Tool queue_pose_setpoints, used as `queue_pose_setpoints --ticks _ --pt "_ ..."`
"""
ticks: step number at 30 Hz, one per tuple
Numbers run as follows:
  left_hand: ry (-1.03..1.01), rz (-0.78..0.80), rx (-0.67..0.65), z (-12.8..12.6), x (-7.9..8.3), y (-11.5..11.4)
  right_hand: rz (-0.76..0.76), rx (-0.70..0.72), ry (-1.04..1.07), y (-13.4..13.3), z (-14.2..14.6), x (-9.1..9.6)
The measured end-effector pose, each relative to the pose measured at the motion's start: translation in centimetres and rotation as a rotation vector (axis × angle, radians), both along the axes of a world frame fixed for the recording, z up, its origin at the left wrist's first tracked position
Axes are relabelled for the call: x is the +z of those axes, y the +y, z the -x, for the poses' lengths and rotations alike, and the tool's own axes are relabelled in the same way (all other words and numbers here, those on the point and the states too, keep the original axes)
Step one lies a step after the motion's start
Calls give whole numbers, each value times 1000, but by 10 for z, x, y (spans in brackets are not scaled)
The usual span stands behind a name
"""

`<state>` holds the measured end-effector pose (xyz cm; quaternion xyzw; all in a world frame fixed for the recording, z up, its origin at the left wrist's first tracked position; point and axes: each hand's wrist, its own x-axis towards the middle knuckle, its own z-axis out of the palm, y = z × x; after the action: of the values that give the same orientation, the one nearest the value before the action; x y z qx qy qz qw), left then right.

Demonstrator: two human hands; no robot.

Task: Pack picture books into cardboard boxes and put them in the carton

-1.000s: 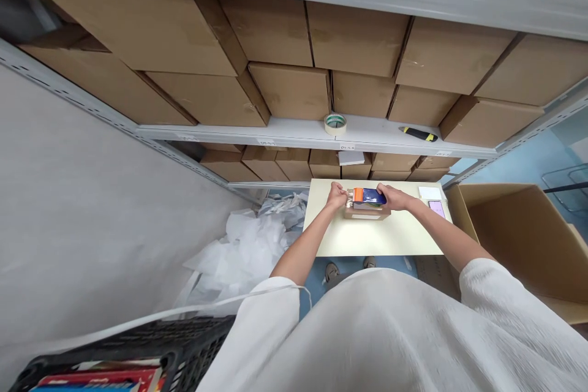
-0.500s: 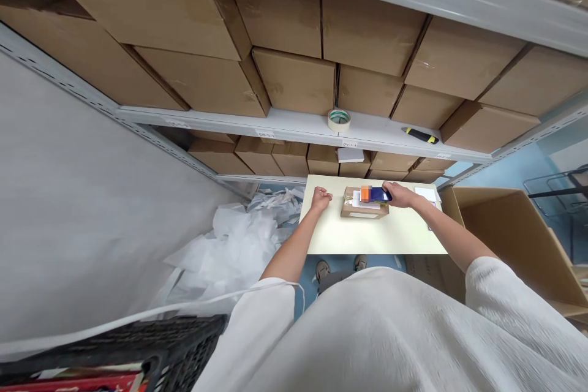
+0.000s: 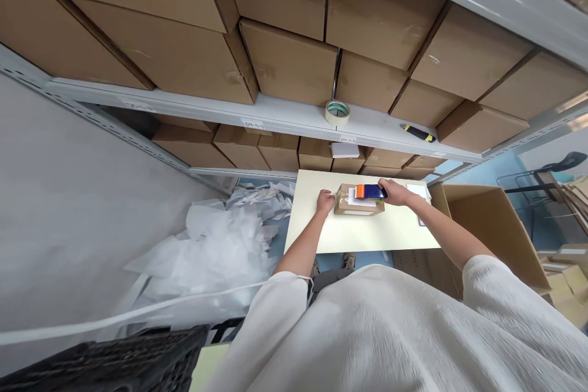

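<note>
A small brown cardboard box with white labels and shiny tape on its left part rests on a pale tabletop. Above the box's top, my right hand is closed around the right end of a blue and orange tape dispenser. The dispenser's orange end points left over the white label. At the box's left end is my left hand, its fingers closed together against or just beside the cardboard; anything pinched in them is too small to make out.
Crumpled white packing material is heaped left of the table. A tape roll and a utility knife lie on the shelf ahead, before stacked cartons. An open carton stands right; a black crate is at lower left.
My left hand has moved right to the box's left end, its fingers now closed. The view has shifted slightly; my right hand still holds the tape dispenser over the box.
</note>
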<state>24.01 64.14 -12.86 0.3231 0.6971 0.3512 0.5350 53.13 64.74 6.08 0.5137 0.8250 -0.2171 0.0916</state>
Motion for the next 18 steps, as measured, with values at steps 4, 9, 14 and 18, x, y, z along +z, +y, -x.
queue_pose_setpoints --ticks 4,9,14,18 --pt "30 12 -17 -7 0 -3 -14 1 -6 -2 0 -2" --pt "79 -56 -37 2 2 -12 -23 -15 -7 -4 1 -2" --pt "-1 -181 -86 -2 11 -20 -22 -21 -2 -3 -1 -4" --pt "2 -238 -182 -2 24 -18 -12 -23 -12 0 -2 -8"
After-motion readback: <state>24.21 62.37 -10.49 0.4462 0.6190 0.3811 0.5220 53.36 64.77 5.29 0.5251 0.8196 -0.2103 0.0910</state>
